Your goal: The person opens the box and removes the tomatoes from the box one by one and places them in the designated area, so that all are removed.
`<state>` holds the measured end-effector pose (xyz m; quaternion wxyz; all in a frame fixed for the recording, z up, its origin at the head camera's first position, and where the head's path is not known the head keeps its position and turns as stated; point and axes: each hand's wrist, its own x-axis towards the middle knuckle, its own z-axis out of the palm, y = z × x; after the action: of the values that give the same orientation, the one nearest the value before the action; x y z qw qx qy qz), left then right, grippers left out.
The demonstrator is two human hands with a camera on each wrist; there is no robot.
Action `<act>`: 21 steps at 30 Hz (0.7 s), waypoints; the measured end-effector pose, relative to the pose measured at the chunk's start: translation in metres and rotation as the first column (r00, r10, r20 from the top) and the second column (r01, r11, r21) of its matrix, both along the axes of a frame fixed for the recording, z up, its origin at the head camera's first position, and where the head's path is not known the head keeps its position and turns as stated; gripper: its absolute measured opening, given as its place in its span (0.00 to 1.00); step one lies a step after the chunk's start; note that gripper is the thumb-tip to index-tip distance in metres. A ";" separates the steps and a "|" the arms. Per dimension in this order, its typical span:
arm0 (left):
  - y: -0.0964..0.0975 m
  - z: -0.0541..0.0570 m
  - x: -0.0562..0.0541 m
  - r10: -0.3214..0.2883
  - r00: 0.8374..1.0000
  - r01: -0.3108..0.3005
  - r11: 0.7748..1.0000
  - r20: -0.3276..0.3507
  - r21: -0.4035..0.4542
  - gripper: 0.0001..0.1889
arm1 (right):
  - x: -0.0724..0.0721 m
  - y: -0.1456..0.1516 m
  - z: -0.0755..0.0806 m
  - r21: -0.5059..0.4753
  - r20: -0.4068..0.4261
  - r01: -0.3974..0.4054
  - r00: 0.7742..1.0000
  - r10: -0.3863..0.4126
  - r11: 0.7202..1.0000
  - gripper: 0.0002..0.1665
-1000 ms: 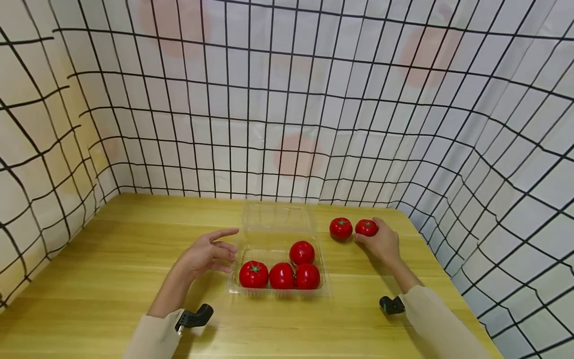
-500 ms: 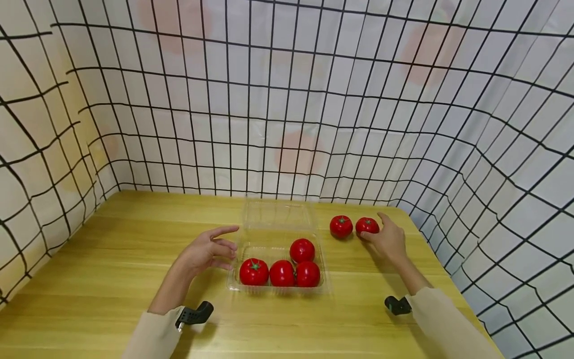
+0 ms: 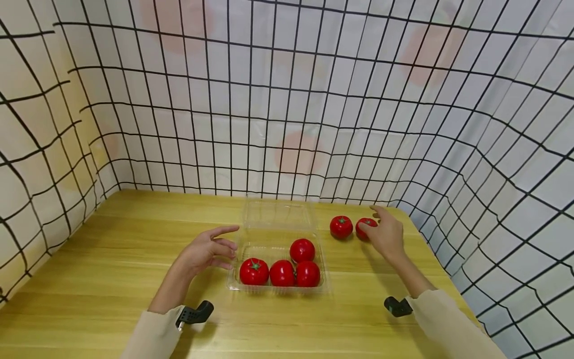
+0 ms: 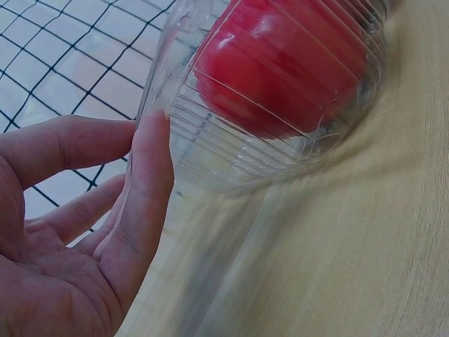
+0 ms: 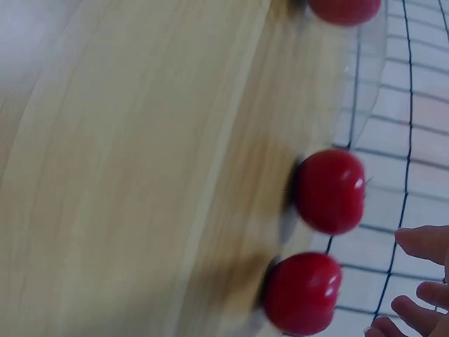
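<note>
A clear plastic clamshell box (image 3: 278,289) lies on the table with its lid (image 3: 279,214) folded back. Several red tomatoes (image 3: 254,271) sit in its base. At the box's left side, my left hand (image 3: 206,254) pinches the rim between thumb and finger; the left wrist view shows this rim (image 4: 158,91) close up, with a tomato (image 4: 280,67) behind the ribbed wall. To the right of the box, two tomatoes (image 3: 341,227) (image 3: 365,228) stand on the table. My right hand (image 3: 387,234) hovers by the rightmost one, fingers spread and holding nothing.
The wooden table (image 3: 134,239) extends around the box. A white cloth with a black grid (image 3: 269,124) stands behind and on both sides. Black camera mounts (image 3: 197,313) (image 3: 398,306) stick out from both sleeves.
My right hand, earlier around the rightmost tomato, has loosened its fingers and lifted slightly off it. That tomato has stayed almost in place. My left hand and the box have not visibly moved.
</note>
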<state>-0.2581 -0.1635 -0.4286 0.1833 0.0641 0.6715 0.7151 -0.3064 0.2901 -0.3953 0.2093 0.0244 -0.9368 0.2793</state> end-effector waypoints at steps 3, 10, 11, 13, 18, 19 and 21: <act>0.000 0.000 0.000 0.000 1.000 0.000 1.000 -0.001 -0.003 0.39 | 0.002 -0.010 0.003 -0.013 -0.026 -0.031 0.999 0.031 0.999 0.31; 0.000 0.000 0.000 0.002 1.000 -0.002 1.000 0.003 -0.003 0.39 | 0.009 -0.031 0.011 -0.034 -0.023 -0.072 0.997 0.071 0.997 0.30; 0.001 0.000 0.000 0.002 1.000 -0.002 1.000 0.002 -0.005 0.39 | 0.010 -0.034 0.012 -0.040 -0.021 -0.082 0.996 0.081 0.996 0.29; 0.001 0.000 -0.001 0.002 1.000 -0.002 1.000 0.000 -0.008 0.39 | 0.012 -0.040 0.014 -0.051 -0.015 -0.100 0.995 0.099 0.994 0.29; 0.001 0.000 -0.001 -0.005 1.000 0.005 1.000 0.000 -0.004 0.39 | 0.017 -0.055 0.015 -0.091 -0.005 -0.151 0.989 0.151 0.984 0.29; 0.000 0.000 -0.001 -0.008 1.000 0.008 1.000 0.000 -0.003 0.40 | 0.018 -0.057 0.016 -0.093 -0.004 -0.160 0.987 0.160 0.983 0.29; 0.000 0.000 -0.001 -0.013 1.000 0.013 1.000 0.002 0.004 0.40 | 0.019 -0.063 0.015 -0.104 0.005 -0.179 0.984 0.180 0.978 0.30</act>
<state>-0.2586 -0.1634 -0.4289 0.1883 0.0680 0.6696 0.7152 -0.2869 0.2276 -0.3802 0.1774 0.0959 -0.9165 0.3454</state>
